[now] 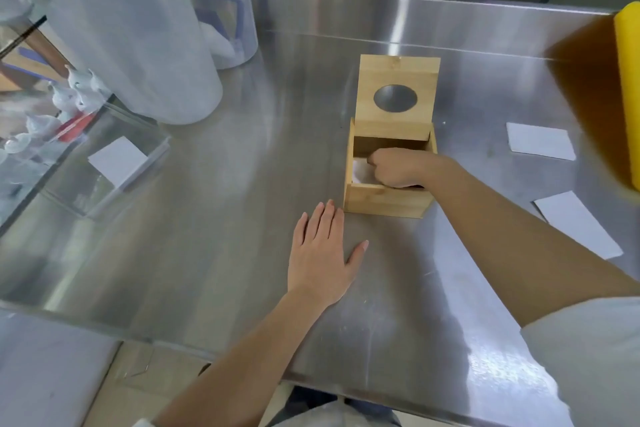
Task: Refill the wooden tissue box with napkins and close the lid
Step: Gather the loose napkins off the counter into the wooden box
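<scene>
Right hand (398, 168) fisted inside wooden tissue box (388, 199); left hand (322, 253) flat.

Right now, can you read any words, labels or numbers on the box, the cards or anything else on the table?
None can be read.
Wooden box: no print.
White cards: blank.
Packets in the clear case: too blurred to read.

Square wooden tissue box (388, 199) mid-table, hinged lid (398, 94) upright — round hole, white napkins (360, 170) inside
</scene>
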Tool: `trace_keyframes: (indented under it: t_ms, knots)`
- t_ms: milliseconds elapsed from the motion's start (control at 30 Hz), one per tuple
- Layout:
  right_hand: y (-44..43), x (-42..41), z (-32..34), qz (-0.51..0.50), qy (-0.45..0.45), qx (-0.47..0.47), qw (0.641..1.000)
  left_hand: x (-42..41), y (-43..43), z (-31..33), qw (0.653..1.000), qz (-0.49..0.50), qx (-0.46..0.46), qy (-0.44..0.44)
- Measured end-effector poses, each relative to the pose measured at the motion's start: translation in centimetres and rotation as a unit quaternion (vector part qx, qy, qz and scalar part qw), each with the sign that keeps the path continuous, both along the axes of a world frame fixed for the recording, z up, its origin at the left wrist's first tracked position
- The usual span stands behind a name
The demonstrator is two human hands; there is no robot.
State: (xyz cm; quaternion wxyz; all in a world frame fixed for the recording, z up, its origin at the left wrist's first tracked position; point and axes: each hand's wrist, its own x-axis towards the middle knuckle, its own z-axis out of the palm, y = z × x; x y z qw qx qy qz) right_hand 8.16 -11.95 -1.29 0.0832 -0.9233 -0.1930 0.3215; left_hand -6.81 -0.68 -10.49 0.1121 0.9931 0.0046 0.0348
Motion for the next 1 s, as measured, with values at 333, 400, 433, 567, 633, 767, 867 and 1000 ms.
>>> trace_keyframes:
  t_ms: [333, 400, 433, 567, 633, 767, 867, 1000]
  knots:
    - [-0.3, 0.8, -1.5, 0.019, -0.048, 0.030, 0.998, 0.2, -0.1, -0.1, 1.000, 0.008, 0.004, 0.008]
    - [-0.3, 0.7, -1.4, 0.040, -0.076, 0.009, 0.996, 0.2, -0.1, -0.1, 1.000, 0.010, 0.006, 0.001]
    - [-0.4, 0.6, -1.3, 0.046, -0.078, 0.005, 0.996, 0.2, -0.1, -0.1, 1.000, 0.009, 0.004, 0.001]
    - [-0.7, 0.5, -0.3, 0.042, -0.048, 0.039, 0.997, 0.2, 0.1, 0.0, 1.000, 0.004, 0.001, 0.012]
    - [-1.2, 0.2, 0.6, 0.039, -0.052, 0.055, 0.996, 0.2, 0.1, -0.1, 1.000, 0.006, 0.004, 0.014]
    - [-3.6, -1.1, 3.1, 0.000, -0.099, 0.108, 0.989, 0.2, 0.2, -0.3, 1.000, 0.003, 0.012, 0.013]
    - [-6.3, -2.3, 4.6, -0.088, -0.186, 0.189, 0.960, 0.2, 0.1, -0.2, 1.000, 0.004, 0.008, 0.016]
    - [-11.1, -2.7, 3.9, -0.194, -0.280, 0.203, 0.918, 0.2, 0.0, -0.3, 1.000, 0.009, 0.007, 0.020]
